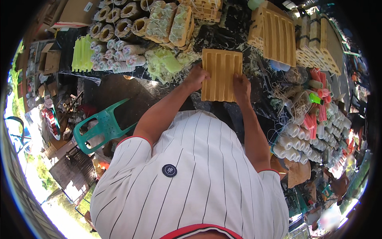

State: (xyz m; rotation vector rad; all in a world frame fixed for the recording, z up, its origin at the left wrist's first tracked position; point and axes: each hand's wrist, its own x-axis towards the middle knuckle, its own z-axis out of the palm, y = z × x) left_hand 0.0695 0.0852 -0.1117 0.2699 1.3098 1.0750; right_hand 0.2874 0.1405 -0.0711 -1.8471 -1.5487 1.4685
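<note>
Between my two hands is a tan slab with parallel lengthwise grooves [221,75], raised in front of my shirt at the near edge of the work surface. My left hand [197,77] grips its left edge, fingers curled onto the face. On the opposite edge, my right hand [241,87] closes with the thumb up front; its other fingers are hidden behind the slab. A crumpled pale green sheet [165,61] lies left of my left hand. Similar grooved slabs [278,38] lean in a stack at the far right.
White wrapped rolls [119,55], light green ridged pieces [82,53] and tan hollow blocks [123,26] fill the left. On the right are stacked white cylinders [296,143], pink strips [309,125] and tangled string [296,97]. A green plastic chair [104,123] stands to my left.
</note>
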